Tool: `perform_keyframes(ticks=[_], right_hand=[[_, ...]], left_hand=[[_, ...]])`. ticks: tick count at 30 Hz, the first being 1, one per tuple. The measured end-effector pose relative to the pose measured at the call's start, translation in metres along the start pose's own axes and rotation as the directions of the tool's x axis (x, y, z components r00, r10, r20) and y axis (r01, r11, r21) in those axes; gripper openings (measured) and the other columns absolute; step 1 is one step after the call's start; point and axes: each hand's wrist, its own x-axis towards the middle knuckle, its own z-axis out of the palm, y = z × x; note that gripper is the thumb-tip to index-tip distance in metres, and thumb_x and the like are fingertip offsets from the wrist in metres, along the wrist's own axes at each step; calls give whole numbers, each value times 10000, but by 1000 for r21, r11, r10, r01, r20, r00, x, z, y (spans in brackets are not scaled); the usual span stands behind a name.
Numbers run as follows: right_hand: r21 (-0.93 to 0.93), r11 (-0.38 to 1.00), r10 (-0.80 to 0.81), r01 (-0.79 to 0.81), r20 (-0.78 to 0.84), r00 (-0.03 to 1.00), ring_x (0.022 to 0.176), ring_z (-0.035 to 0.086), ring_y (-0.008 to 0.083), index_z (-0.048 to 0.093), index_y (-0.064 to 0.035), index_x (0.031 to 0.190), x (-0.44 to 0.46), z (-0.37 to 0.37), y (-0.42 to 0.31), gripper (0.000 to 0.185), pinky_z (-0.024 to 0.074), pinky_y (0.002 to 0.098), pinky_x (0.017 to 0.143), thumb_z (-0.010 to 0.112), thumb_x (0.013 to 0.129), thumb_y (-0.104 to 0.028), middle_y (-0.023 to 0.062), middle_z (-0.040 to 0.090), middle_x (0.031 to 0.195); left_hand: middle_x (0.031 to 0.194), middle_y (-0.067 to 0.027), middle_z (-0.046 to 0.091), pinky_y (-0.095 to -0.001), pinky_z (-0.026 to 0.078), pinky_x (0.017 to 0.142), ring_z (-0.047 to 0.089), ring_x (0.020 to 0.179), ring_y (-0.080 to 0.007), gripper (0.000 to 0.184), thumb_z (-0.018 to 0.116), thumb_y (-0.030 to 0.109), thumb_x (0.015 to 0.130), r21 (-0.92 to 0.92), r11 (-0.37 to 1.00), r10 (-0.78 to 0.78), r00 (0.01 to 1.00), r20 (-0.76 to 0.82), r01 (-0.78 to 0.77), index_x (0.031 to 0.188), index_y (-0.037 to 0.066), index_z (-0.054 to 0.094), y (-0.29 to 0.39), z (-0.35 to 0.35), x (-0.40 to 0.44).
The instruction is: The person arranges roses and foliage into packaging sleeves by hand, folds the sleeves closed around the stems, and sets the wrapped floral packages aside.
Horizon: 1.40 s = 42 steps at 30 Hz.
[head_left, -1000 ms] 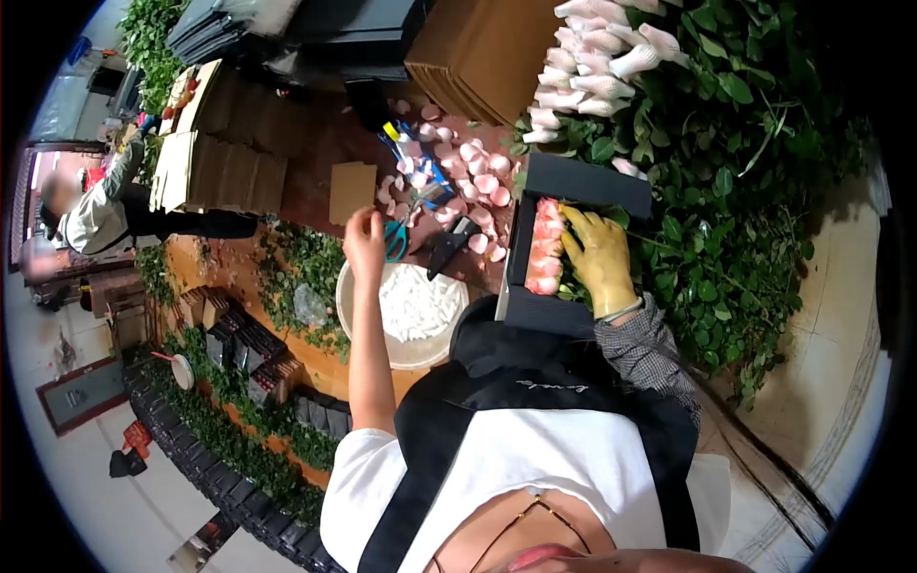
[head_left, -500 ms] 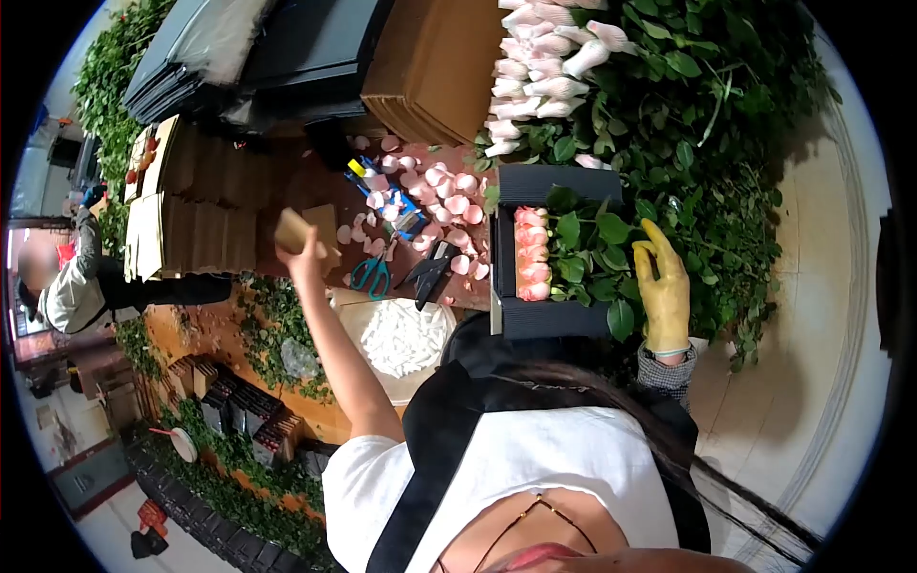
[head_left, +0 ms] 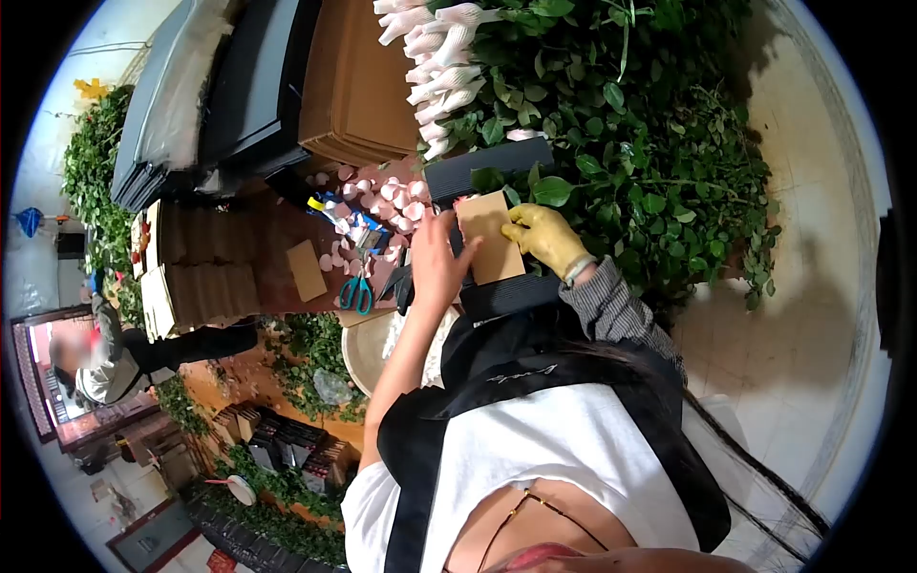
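Observation:
A piece of tan cardboard (head_left: 492, 239) lies over the rose heads in a black corrugated wrap (head_left: 487, 164); only a little pink shows at its upper left edge. My left hand (head_left: 437, 263), bare, is at the cardboard's left edge, fingers stretched and thumb apart, the thumb tip overlapping the edge. On the opposite side my right hand (head_left: 549, 241), in a yellow glove, has its fingers curled against the cardboard's right edge. Green rose leaves (head_left: 552, 191) stick out beside the glove. Teal-handled scissors (head_left: 356, 294) lie left of my left hand.
Pink petals (head_left: 387, 205) are scattered around a blue tool. Another cardboard piece (head_left: 307, 270) lies on the table. A round basin (head_left: 363, 353) holds white pieces. Leafy stems (head_left: 659, 162) and net-sleeved buds (head_left: 444, 72) lie beyond. A person (head_left: 110, 368) stands far left.
My left hand has brought the cardboard from the left over to the roses, covering the heads. My gloved right hand has moved left to the cardboard's edge. The view has shifted.

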Motion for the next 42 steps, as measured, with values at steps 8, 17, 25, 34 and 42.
perform_keyframes(ticks=[8, 17, 25, 34, 42], right_hand=[[-276, 954, -162, 115, -155, 974, 843, 672, 380, 700, -80, 970, 1, 25, -6, 313, 527, 476, 749, 669, 888, -380, 172, 708, 907], [393, 729, -681, 560, 340, 648, 1221, 585, 223, 523, -44, 1385, -87, -42, 14, 434, 429, 345, 1070, 588, 965, -129, 133, 619, 1322], [728, 674, -428, 128, 243, 871, 910, 671, 83, 538, -60, 1385, -87, -29, 41, 408, 549, 274, 708, 602, 986, -115, 43, 694, 1171], [-432, 503, -786, 748, 131, 604, 750, 651, 325, 648, -115, 735, -48, -23, 4, 240, 499, 441, 713, 828, 677, -263, 88, 633, 682], [-294, 861, -396, 416, 127, 909, 825, 682, 350, 743, -102, 908, 24, -27, -4, 274, 532, 441, 760, 810, 740, -308, 138, 703, 833]], left_hand=[[1566, -244, 306, -482, 276, 1188, 316, 1443, -406, 996, 716, 619, 779, 44, 932, 331, 893, 305, -361, 1421, -69, 389, -20, 26, 7], [1543, -204, 352, -447, 342, 1155, 376, 1396, -390, 987, 754, 620, 729, 148, 916, 304, 886, 351, -373, 1383, -55, 451, -11, 17, 12], [1535, -189, 374, -450, 330, 1168, 389, 1391, -387, 928, 813, 522, 707, 129, 894, 379, 876, 298, -430, 1361, -44, 476, -27, 26, 14], [1488, -197, 426, -431, 347, 1147, 420, 1352, -375, 722, 743, 385, 788, 156, 875, 403, 868, 291, -459, 1314, -49, 504, -20, 22, 15], [1348, -219, 582, -417, 402, 1103, 523, 1295, -353, 572, 665, 378, 927, -411, 861, 4, 804, 595, 299, 1359, 23, 546, -35, -17, 52]])
